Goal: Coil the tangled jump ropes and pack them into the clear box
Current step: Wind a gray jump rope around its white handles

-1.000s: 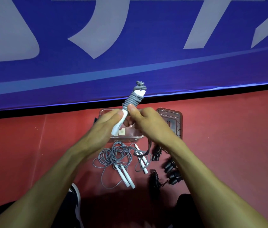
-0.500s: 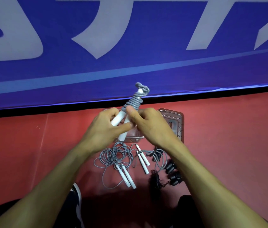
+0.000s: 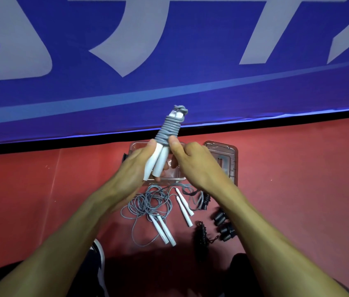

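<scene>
Red floor [image 3: 298,189], matte, with a faint pale seam line at left. Blue banner [image 3: 190,93] along the far edge, bearing large pale grey lettering and a lighter blue stripe. Dark shoe with white trim [image 3: 99,260], lower left.

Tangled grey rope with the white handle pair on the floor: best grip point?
Grip the paired white handles across their width, coming from above. They lie flat, side by side and rigid, with their lower ends clear of the loose grey rope.
</scene>
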Motion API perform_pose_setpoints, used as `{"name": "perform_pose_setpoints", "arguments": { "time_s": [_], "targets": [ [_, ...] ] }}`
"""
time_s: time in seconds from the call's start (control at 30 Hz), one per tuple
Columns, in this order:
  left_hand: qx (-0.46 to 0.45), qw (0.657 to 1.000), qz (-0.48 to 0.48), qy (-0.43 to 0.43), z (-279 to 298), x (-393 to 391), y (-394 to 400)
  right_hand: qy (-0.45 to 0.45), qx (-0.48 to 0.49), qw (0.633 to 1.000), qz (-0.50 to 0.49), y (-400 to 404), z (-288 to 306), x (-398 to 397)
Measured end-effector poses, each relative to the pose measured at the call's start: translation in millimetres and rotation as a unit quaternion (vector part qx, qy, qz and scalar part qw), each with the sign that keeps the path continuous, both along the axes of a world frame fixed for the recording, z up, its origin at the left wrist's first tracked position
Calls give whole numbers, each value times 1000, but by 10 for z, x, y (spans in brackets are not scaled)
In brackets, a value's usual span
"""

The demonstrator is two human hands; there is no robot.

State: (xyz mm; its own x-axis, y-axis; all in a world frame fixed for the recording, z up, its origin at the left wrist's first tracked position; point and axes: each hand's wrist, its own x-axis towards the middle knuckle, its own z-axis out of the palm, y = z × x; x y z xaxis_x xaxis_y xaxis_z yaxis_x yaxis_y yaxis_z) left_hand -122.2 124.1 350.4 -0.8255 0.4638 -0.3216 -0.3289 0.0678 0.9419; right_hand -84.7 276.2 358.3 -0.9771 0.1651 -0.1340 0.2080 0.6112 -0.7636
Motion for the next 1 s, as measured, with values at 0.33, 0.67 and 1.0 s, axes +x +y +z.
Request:
{"name": "perform_pose_setpoints", "arguments": {
  "time_s": [0.33,0.67,1.0],
  "targets": [
    [-6,997,-35,64,-40,-100,-115,7,-24,1000,10,-13,-53,-15],
    [-33,995,-3,95,-40,-102,-123,1,-63,997,34,-52,-16,-19],
    [-172,964,-29,202,-97,-80,-79,8,25,999,41,-76,-46,10]
  ]
}}
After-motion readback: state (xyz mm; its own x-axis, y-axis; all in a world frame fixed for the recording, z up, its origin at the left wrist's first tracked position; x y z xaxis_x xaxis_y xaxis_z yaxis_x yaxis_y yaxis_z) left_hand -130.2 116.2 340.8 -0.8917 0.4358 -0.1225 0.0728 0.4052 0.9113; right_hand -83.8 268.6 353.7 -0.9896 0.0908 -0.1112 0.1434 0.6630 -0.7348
